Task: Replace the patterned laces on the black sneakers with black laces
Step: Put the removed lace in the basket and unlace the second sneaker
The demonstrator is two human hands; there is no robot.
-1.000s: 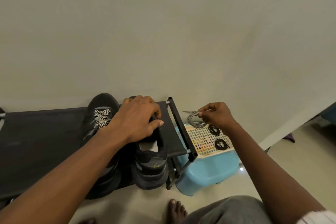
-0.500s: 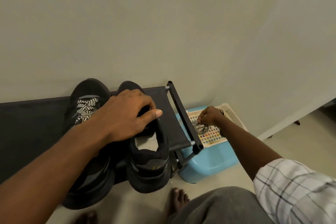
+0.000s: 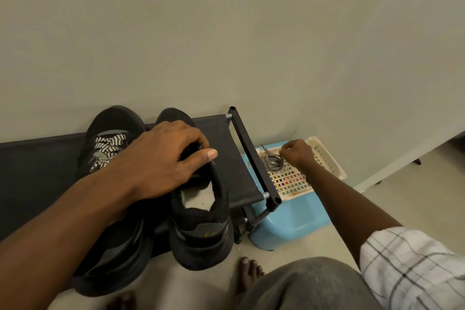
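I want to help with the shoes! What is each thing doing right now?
Laced sneaker: zigzag lace threaded, on the rack.
Unlaced sneaker: no lace, gripped by the left hand.
Loose patterned lace: piled in the basket.
Right hand: curled over the basket; grip unclear.

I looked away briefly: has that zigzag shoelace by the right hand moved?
Yes. The patterned lace has come down: a second ago it was held above the far edge of the white basket, and now it lies inside it.

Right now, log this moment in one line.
left hand: grips unlaced sneaker | right hand: at patterned lace in basket, grip unclear | other sneaker: laced
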